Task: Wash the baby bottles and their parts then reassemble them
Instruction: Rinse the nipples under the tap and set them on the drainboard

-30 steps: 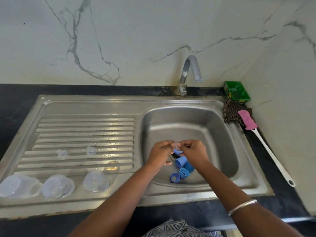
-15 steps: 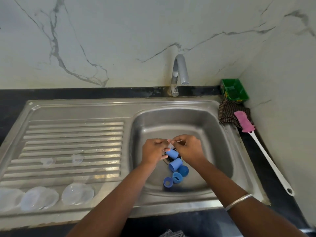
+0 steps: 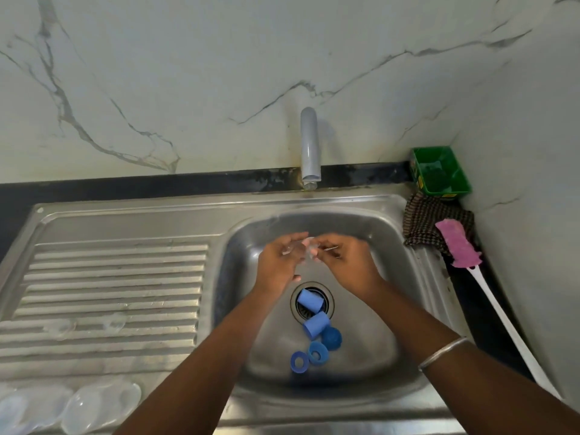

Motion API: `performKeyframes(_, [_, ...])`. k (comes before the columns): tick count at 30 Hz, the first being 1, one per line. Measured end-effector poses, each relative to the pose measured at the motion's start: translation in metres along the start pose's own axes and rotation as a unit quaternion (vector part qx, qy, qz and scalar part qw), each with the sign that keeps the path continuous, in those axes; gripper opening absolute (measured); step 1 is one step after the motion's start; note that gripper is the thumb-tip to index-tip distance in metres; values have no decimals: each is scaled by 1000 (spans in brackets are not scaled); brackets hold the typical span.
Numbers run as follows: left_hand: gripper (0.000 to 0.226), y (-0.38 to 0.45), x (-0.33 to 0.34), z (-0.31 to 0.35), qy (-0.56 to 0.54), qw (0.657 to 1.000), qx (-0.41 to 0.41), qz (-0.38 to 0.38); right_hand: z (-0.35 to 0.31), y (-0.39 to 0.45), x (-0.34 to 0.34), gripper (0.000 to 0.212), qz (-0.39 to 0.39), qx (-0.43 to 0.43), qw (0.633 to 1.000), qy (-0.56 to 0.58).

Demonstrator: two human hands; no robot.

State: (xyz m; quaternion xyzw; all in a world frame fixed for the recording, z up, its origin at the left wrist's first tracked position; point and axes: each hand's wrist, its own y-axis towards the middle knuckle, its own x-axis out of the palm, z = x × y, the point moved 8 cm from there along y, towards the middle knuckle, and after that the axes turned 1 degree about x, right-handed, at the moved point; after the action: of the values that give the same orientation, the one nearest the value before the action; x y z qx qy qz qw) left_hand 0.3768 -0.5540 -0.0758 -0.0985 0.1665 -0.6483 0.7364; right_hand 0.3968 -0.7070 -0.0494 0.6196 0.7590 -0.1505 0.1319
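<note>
Over the sink basin (image 3: 392, 246), below the tap (image 3: 309, 146), my left hand (image 3: 279, 265) and my right hand (image 3: 348, 262) together hold a small clear nipple (image 3: 309, 246) between their fingertips. No water runs from the tap. On the basin floor by the drain (image 3: 326, 306) lie two light blue caps (image 3: 310, 301) (image 3: 316, 324) and three darker blue collar rings (image 3: 331, 338) (image 3: 318, 352) (image 3: 298, 362). Two clear nipples (image 3: 61, 328) (image 3: 114, 321) sit on the ribbed drainboard (image 3: 110, 277). Clear bottles (image 3: 100, 406) lie on their sides at the drainboard's front left, partly cut off.
A green tub (image 3: 439, 174) stands in the back right corner. In front of it lies a checked cloth (image 3: 430, 221), and a bottle brush with pink sponge head (image 3: 458, 246) and long white handle runs along the right wall. Marble walls stand behind and to the right.
Both hands have risen away from the blue parts toward the tap, still holding the clear nipple. The view has shifted, so the drain and blue caps are now uncovered.
</note>
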Motion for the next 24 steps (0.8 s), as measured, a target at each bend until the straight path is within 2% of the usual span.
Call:
performKeyframes(5, [24, 12, 9, 13, -17, 998, 58, -35, 3, 24, -7, 18, 14, 8, 998, 65])
performKeyframes(10, [18, 25, 12, 31, -67, 994, 86, -14, -1, 38, -7, 21, 8, 32, 992, 122])
performKeyframes(14, [9, 36, -2, 34, -61, 993, 96, 43, -6, 49, -6, 21, -44, 78, 981, 172])
performKeyframes(16, [11, 36, -6, 33, -95, 990, 75, 77, -3, 60, -16, 23, 9, 80, 992, 95])
performKeyframes(18, [12, 34, -3, 33, -143, 986, 33, 79, -9, 73, -31, 28, 101, 41, 994, 2])
performKeyframes(19, [12, 32, 1, 33, -163, 984, 10, 71, -17, 79, -35, 33, 123, 14, 992, -24])
performKeyframes(21, [12, 30, 7, 33, -194, 979, -28, 53, -34, 95, -30, 41, 86, -22, 994, -69])
performKeyframes(24, [12, 27, 13, 32, -222, 972, -62, 42, -51, 114, -18, 32, 20, -32, 991, -130])
